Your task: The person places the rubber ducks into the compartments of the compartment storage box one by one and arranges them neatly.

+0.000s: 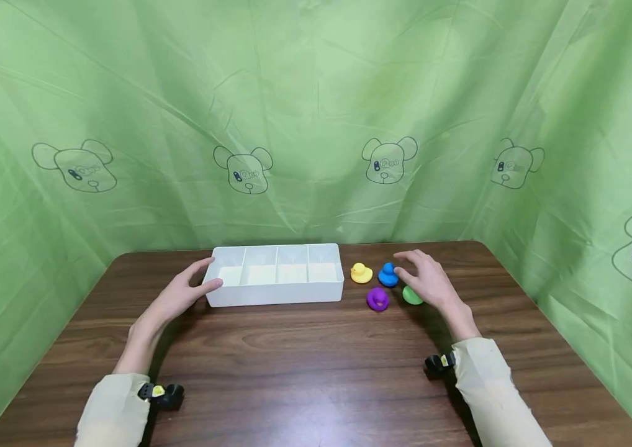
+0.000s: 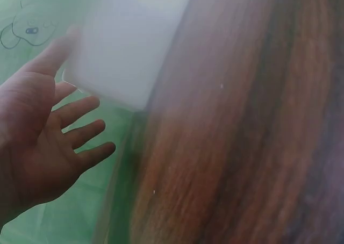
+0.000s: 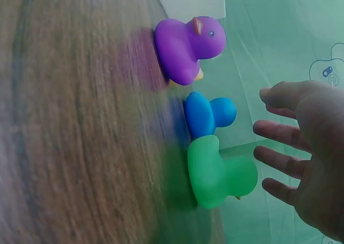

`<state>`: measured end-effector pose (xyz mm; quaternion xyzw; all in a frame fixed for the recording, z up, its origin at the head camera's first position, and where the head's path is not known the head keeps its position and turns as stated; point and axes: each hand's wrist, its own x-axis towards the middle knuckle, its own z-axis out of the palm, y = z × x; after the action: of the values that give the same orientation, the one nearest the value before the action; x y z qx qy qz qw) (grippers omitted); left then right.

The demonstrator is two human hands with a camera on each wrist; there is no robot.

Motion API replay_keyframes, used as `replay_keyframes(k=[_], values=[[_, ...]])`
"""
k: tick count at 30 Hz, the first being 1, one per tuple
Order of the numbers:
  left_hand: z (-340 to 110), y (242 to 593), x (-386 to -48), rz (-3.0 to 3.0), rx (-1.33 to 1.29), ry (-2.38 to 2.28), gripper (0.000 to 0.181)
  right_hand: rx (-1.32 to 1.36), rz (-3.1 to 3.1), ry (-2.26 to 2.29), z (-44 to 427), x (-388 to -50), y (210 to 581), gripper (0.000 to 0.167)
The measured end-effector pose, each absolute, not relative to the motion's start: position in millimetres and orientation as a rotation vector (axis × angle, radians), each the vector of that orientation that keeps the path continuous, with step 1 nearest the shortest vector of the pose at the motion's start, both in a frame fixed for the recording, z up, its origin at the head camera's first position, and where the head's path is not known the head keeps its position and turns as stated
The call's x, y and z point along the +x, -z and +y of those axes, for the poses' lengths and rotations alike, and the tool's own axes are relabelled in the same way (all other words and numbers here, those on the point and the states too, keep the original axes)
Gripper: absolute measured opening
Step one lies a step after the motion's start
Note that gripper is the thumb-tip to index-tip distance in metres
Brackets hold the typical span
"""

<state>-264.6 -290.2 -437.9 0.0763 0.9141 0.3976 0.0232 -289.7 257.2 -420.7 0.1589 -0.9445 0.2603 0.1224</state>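
A white plastic box (image 1: 274,294) with a row of several open compartments sits toward the back of the table. My left hand (image 1: 177,294) is at its left end, thumb by the front corner and fingers toward the back; whether it touches the box I cannot tell. In the left wrist view its fingers are spread. To the box's right stand four-coloured rubber ducks: yellow (image 1: 361,274), blue (image 1: 388,275), purple (image 3: 180,48) and green (image 3: 212,174). My right hand (image 1: 430,279) hovers over the green duck, partly hiding it, with fingers loosely bent beside the blue one and nothing held.
The brown wooden table (image 1: 293,360) has its far edge just behind the box and ducks. Green cloth (image 1: 316,112) with drawn bear heads hangs behind and at both sides. A black wrist camera (image 1: 167,397) is strapped at the left sleeve, another (image 1: 436,366) at the right.
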Motion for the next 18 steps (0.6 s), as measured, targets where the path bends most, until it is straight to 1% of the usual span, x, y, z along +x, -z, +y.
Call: replay_keyframes(k=[7,18], values=[[-291.5,438.4,-265.7,2.82,0.18,-1.264,0.084,0.488,-2.756,-0.795,254.2,-290.6,420.8,0.036],[-291.9,443.0,-265.9,2.809,0.17,-1.319,0.083,0.495,-2.746,-0.816,252.0,-291.7,423.8,0.033]])
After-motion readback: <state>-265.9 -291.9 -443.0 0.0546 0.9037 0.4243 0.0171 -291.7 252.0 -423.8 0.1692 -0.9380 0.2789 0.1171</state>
